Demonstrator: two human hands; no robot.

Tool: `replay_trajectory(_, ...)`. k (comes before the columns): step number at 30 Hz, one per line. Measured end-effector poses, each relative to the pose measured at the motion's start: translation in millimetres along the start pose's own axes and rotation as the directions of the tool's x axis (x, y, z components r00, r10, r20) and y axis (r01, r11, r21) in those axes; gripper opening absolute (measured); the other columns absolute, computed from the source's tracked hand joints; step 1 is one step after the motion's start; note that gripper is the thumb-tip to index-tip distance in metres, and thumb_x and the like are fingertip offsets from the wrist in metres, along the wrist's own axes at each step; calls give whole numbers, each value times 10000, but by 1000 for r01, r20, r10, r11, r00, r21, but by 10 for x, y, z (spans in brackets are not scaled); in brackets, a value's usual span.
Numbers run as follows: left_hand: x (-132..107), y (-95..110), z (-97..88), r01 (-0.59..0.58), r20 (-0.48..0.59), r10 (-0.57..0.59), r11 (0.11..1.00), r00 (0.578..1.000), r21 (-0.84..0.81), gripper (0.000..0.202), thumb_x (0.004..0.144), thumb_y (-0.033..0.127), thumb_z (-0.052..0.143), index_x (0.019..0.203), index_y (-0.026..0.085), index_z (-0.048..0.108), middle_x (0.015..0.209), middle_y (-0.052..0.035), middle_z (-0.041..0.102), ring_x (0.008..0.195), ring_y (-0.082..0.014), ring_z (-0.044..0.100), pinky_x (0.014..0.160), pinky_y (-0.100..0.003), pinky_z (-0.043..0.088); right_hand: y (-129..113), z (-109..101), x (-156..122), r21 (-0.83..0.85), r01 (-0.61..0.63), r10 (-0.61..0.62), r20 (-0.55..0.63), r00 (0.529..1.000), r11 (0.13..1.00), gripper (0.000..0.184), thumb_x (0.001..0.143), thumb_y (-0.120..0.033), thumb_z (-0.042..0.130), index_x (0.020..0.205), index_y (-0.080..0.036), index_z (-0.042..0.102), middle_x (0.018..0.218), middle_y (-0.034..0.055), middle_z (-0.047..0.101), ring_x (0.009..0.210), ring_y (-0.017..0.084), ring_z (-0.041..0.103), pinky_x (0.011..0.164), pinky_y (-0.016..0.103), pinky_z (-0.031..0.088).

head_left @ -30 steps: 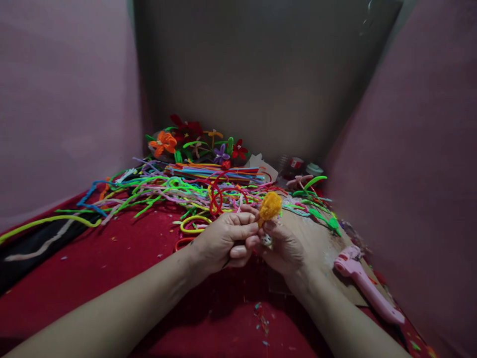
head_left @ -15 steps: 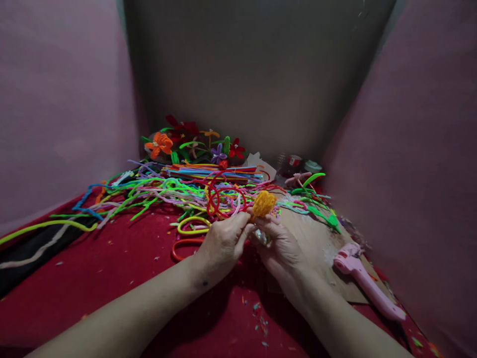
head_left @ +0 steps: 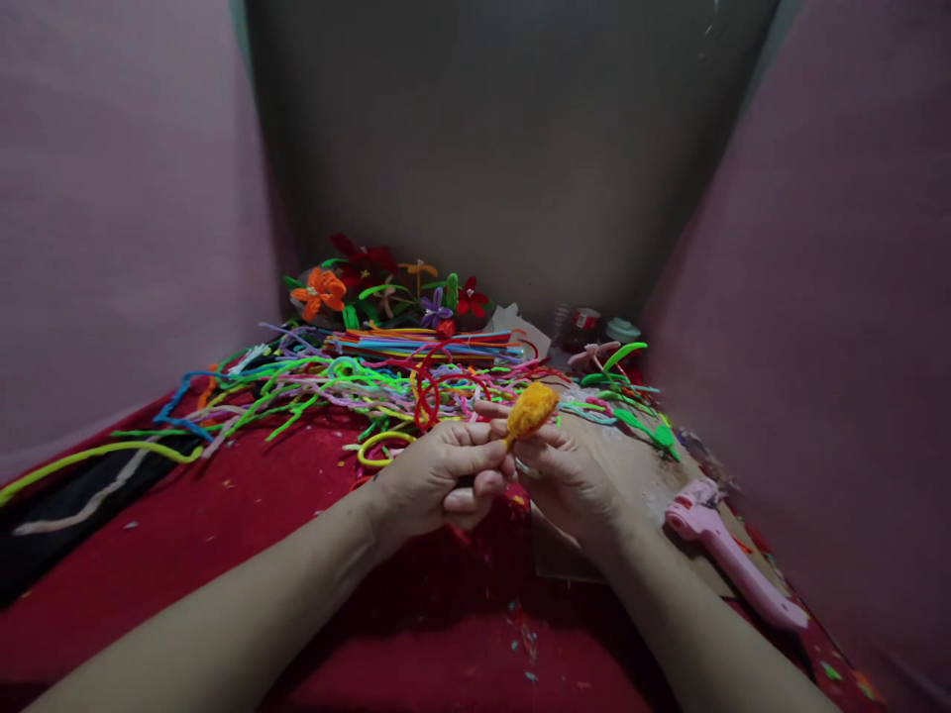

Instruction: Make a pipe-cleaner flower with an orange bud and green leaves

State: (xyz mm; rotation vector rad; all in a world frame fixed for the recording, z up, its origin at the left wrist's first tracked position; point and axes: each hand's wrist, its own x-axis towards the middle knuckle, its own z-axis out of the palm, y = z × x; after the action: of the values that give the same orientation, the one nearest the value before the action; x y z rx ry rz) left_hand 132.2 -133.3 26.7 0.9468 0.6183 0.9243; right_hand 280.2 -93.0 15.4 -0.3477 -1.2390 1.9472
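In front of me, my left hand (head_left: pixel 446 475) pinches the short stem of a fuzzy yellow-orange pipe-cleaner flower bud (head_left: pixel 532 410) between thumb and fingers. My right hand (head_left: pixel 576 485) is closed around the bud's base from the other side, its fingertips partly hidden behind the bud. The rounded head points up and slightly right, above both hands. Just beyond my left hand lies a yellow loop handle (head_left: pixel 366 444) that looks like part of a pair of scissors, the rest hidden.
Loose pipe cleaners (head_left: pixel 312 391) sprawl behind my hands, with a straight bundle (head_left: pixel 431 345) further back. Finished pipe-cleaner flowers (head_left: pixel 319 294) stand at the rear left. A pink glue gun (head_left: pixel 732 560) rests at right by a cardboard sheet (head_left: pixel 631 465). Red cloth (head_left: pixel 245 555) covers the table.
My hands have turned the yellow bud, so it leans more to the right and shows a smoother side. My left hand has rolled, covering most of the red loop handle.
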Motion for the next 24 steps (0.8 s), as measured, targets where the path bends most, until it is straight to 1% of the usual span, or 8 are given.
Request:
replay_trajectory(3,-14,33,9,34,26,-35,999,999,39,169,801,299,537,752,138,549,495,81,405,292,5,194,299,-142,200,32,8,-10,37,9,-7,-53,999,999,230,667,-202,688,897,-206,699,817,13,661,569,95,486,597,256,421)
replay_trajectory(5,-11,36,44,-28,-55,41,975,998,221,193,810,314,514,744,136,547,513,65,432,303,-8,272,316,-152,217,65,38,4,67,38,-29,-122,992,997,232,675,-223,689,907,-215,694,780,10,661,593,113,521,596,262,427)
replay_trajectory(9,7,-52,103,-146,-194,406,669,893,729,186,804,321,515,706,162,516,512,44,482,413,-65,430,415,-183,327,96,130,34,85,78,-53,-271,961,993,160,618,-218,719,776,-192,712,753,13,658,680,147,561,606,255,435)
replay_trajectory(11,12,-108,106,-144,-183,532,515,826,845,156,804,289,513,701,173,528,520,41,487,446,-72,432,451,-187,340,95,166,34,81,96,-64,-335,940,992,123,596,-195,724,718,-188,710,769,2,652,700,132,547,611,231,428)
replay_trajectory(13,17,-138,105,-152,-164,593,446,789,882,171,819,263,482,683,177,541,515,43,474,438,-66,419,451,-183,333,94,182,27,65,105,-74,-368,927,992,119,594,-183,724,712,-196,708,761,-17,643,696,110,528,605,208,412)
replay_trajectory(16,26,-123,127,-161,-230,524,598,820,785,223,831,281,460,646,172,518,482,56,439,364,-51,405,384,-173,312,96,163,23,35,100,-83,-330,940,994,151,626,-211,715,777,-203,713,744,-14,643,688,113,523,615,220,407)
replay_trajectory(20,39,-79,142,-161,-249,247,934,936,318,218,820,331,494,685,160,503,478,69,452,271,-34,339,279,-153,275,87,111,36,35,95,-86,-209,974,995,181,667,-254,693,840,-205,715,761,3,646,617,112,507,598,251,400)
replay_trajectory(24,35,-60,45,-64,-64,62,997,996,-42,197,805,335,534,739,150,536,465,88,415,249,-4,193,230,-137,259,61,111,30,67,78,-67,-152,986,995,161,661,-250,699,814,-207,721,767,6,649,540,87,460,564,248,377)
